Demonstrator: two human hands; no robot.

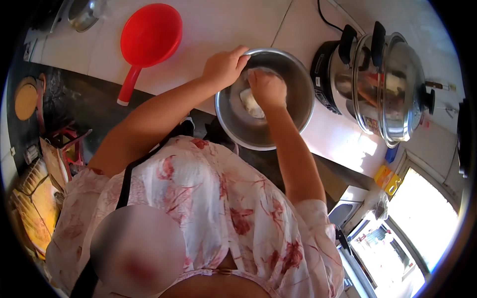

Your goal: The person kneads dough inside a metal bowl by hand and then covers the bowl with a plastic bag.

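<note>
A wide steel mixing bowl (298,111) sits at the counter's front edge. My left hand (226,67) is closed on the bowl's rim at its upper left, thumb toward the inside. Down in the bowl, a pale lump of dough (252,104) lies on the bottom. My right hand (268,89) is curled into a fist against the dough, and its knuckles and forearm cover part of it. How much dough is inside the fingers is hidden.
A red plastic ladle (151,37) lies on the white counter (223,22) to the left. A steel steamer pot (367,84) with a glass lid stands on the right. A metal pot (84,14) is at the upper left. A bright window (422,213) is at lower right.
</note>
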